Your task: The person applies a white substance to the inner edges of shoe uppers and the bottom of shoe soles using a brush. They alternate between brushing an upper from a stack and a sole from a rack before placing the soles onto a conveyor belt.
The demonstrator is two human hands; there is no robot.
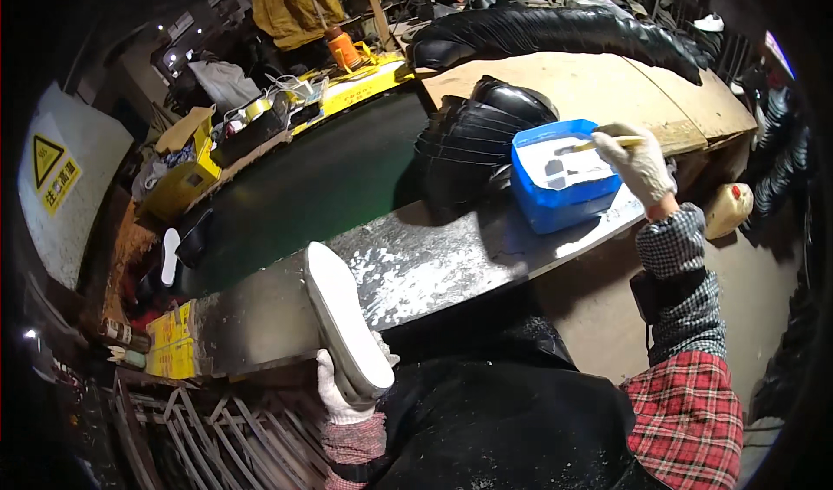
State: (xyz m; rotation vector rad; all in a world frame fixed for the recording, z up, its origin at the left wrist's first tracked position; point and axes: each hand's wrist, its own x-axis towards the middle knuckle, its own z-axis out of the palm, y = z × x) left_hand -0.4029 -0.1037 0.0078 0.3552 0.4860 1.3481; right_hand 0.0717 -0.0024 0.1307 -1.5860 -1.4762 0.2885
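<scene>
My left hand (334, 395), in a white glove, is closed round the heel end of a shoe (345, 316). The shoe's long white underside faces up, and its grey side shows along the edge. The toe points away over the dark bench edge. At the right, my gloved right hand (640, 162) grips a brush (580, 147) by its yellow handle. The brush head is over the open blue container (555, 212) and seems to touch the white liquid (542, 156) inside. Whether the bristles are dipped in it is hard to tell.
Stacked black shoe parts (464, 143) stand beside the container. Behind lies a dark green conveyor belt (321, 178). White smears mark the metal bench (416, 273). A white shoe sole (170, 256) lies far left. A yellowish jug (729, 211) stands right; metal racks (217, 438) are below left.
</scene>
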